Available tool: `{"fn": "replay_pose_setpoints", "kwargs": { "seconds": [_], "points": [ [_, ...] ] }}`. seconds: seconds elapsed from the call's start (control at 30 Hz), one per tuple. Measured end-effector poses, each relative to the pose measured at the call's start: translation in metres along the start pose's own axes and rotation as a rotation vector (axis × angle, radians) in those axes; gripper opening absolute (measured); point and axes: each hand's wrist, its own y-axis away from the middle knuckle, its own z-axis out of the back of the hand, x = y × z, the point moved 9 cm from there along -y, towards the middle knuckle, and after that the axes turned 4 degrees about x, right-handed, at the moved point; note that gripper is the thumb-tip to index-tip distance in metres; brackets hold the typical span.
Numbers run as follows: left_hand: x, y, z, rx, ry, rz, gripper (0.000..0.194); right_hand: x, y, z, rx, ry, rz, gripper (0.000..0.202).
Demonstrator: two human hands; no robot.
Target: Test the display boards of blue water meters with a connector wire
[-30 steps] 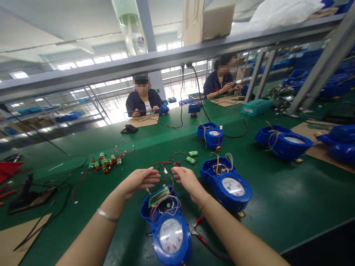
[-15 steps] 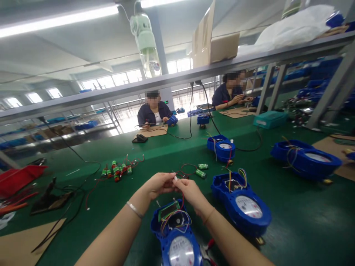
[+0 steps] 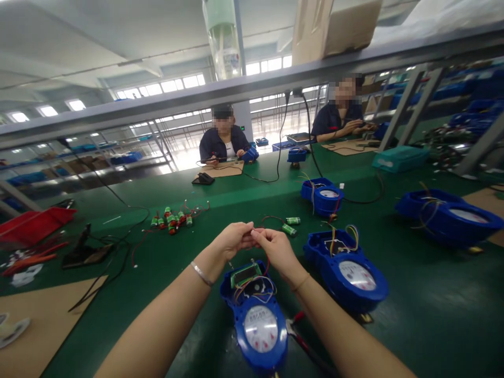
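My left hand and my right hand meet fingertip to fingertip over the bench. Both are closed in a pinch around a small white wire connector, mostly hidden by the fingers. A red wire hangs below my right hand. Just under my hands lies a blue water meter with its top section open, showing a green circuit board with a display and loose coloured wires. Beyond my right hand are two green batteries with a thin lead.
More open blue meters stand to the right. Red-handled pliers lie beside the near meter. Wired batteries, a red bin and a black stand are left. Two co-workers sit across, beneath an overhead shelf.
The view has tilted down and shifted, so more of the near meter and the pliers shows. My hands stay together in the same pinch, with the white connector now more covered.
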Motion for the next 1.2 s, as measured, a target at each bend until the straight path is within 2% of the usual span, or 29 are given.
{"fn": "replay_pose_setpoints", "kwargs": {
  "seconds": [0.17,0.3,0.43,0.57,0.67,0.77,0.87,1.0,1.2],
  "points": [
    [-0.005,0.002,-0.002,-0.029,0.032,0.0,0.017,0.015,0.005,0.002,0.007,0.015,0.049,0.039],
    [-0.015,0.004,0.003,-0.051,0.039,-0.014,0.023,0.026,0.011,-0.003,0.055,0.043,0.061,0.04],
    [-0.023,0.01,0.011,-0.033,-0.024,-0.032,0.031,0.022,0.013,-0.006,0.102,0.048,-0.007,0.045],
    [-0.02,0.029,0.028,-0.02,-0.158,-0.001,0.049,0.016,0.022,0.002,0.135,0.039,-0.112,0.049],
    [-0.013,0.052,0.047,-0.053,-0.249,0.004,0.05,0.012,0.036,0.003,0.185,0.01,-0.226,0.048],
    [-0.002,0.078,0.064,-0.125,-0.277,-0.055,0.046,0.008,0.048,0.004,0.165,-0.02,-0.303,0.053],
    [0.015,0.102,0.074,-0.207,-0.255,-0.121,0.061,0.0,0.057,-0.001,0.162,-0.071,-0.376,0.057],
    [0.043,0.124,0.069,-0.223,-0.202,-0.161,0.079,-0.011,0.068,-0.008,0.208,-0.083,-0.449,0.063],
    [0.077,0.134,0.049,-0.188,-0.064,-0.119,0.097,-0.02,0.078,-0.007,0.23,-0.072,-0.497,0.072]
  ]
}}
